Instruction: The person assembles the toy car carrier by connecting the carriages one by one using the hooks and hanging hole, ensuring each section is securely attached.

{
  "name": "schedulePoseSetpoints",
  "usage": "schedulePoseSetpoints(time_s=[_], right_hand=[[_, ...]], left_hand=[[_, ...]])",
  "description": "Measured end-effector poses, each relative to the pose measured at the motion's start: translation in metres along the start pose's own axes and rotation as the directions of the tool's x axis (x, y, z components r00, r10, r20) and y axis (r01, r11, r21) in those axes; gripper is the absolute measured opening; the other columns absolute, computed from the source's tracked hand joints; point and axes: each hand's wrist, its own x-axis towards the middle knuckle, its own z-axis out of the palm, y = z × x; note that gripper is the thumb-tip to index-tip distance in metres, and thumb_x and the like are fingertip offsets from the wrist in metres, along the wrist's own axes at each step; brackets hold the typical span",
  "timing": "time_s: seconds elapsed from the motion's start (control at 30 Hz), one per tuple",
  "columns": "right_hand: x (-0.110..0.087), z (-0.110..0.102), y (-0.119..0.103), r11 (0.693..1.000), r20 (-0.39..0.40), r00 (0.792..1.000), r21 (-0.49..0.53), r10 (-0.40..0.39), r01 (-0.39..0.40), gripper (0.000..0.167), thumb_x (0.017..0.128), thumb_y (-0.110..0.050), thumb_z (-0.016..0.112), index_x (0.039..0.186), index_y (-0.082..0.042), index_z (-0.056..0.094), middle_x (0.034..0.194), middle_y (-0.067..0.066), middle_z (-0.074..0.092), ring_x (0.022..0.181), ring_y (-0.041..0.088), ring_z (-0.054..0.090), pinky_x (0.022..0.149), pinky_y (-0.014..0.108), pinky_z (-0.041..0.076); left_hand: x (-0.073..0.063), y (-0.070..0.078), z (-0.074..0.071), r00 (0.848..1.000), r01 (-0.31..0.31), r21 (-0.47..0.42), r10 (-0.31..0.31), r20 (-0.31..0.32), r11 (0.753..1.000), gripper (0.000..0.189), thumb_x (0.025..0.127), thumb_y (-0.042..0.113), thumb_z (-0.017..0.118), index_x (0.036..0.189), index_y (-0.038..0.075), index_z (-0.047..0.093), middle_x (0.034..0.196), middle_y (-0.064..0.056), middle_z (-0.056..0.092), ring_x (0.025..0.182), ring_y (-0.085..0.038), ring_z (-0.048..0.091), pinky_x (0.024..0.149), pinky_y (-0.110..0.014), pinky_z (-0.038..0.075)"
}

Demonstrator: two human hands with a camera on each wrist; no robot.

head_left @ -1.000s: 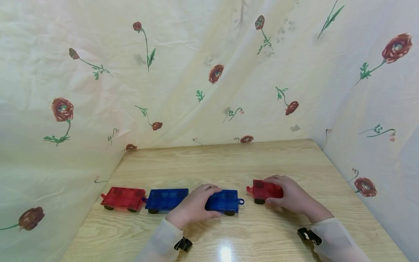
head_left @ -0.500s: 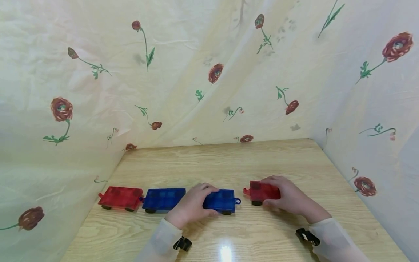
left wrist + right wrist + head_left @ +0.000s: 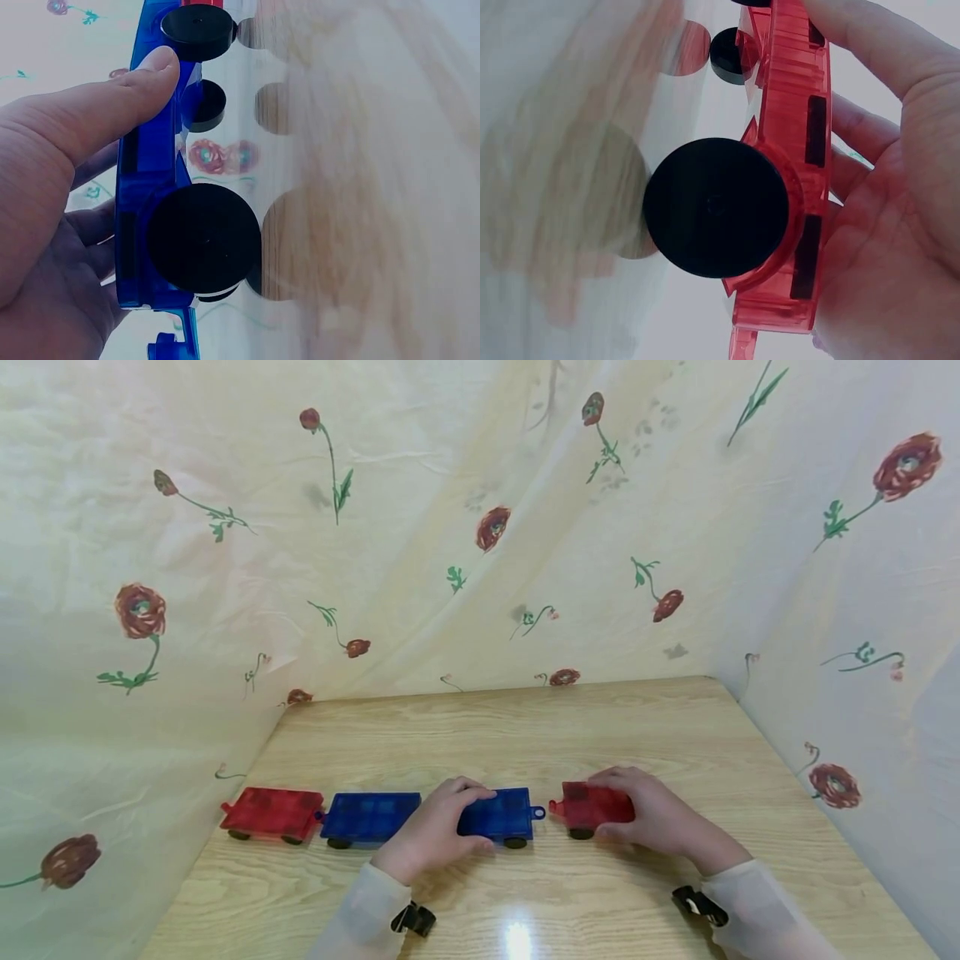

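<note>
A row of translucent toy train cars stands on the wooden table. At the left end, a red car [image 3: 273, 812] meets a blue car [image 3: 371, 816]. My left hand [image 3: 438, 831] grips a second blue car [image 3: 510, 810] by its sides, thumb on the near side, as the left wrist view confirms. The join between the two blue cars is hidden behind that hand. My right hand [image 3: 656, 818] holds another red car [image 3: 588, 806], its black wheel [image 3: 716, 206] close to the tabletop. A narrow gap separates its red hook [image 3: 556, 807] from the blue ring [image 3: 537, 813].
The wood-grain table [image 3: 495, 727] runs back to a flower-printed cloth [image 3: 405, 543], which also rises along both sides. Black straps [image 3: 413, 919] sit at the sleeve cuffs.
My right hand has brought its red car leftward and slightly nearer, narrowing the gap to the blue ring. The left hand and its row have shifted slightly left.
</note>
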Motion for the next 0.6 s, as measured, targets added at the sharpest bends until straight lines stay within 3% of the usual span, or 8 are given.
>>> schedulePoseSetpoints(time_s=[0.4, 0.6], right_hand=[[0.000, 0.007, -0.014, 0.998, 0.038, 0.998, 0.020, -0.058, 0.057, 0.062, 0.081, -0.024, 0.092, 0.138, -0.019, 0.068, 0.137, 0.000, 0.062, 0.123, 0.028, 0.057, 0.092, 0.048, 0.055], [0.000, 0.010, -0.017, 0.996, 0.051, 0.995, 0.009, -0.086, 0.086, 0.062, 0.082, -0.030, 0.091, 0.139, -0.020, 0.068, 0.139, -0.002, 0.061, 0.124, 0.027, 0.056, 0.092, 0.049, 0.054]], left_hand=[[-0.001, -0.004, 0.001, 1.000, 0.013, -0.029, -0.013, -0.010, 0.999, 0.071, 0.088, 0.046, 0.083, 0.152, 0.037, 0.053, 0.145, 0.015, 0.049, 0.137, -0.019, 0.049, 0.109, -0.048, 0.048], [-0.002, -0.004, 0.001, 1.000, 0.009, -0.018, -0.010, -0.018, 1.000, 0.071, 0.089, 0.046, 0.083, 0.152, 0.038, 0.053, 0.146, 0.015, 0.049, 0.137, -0.019, 0.049, 0.110, -0.048, 0.048]])
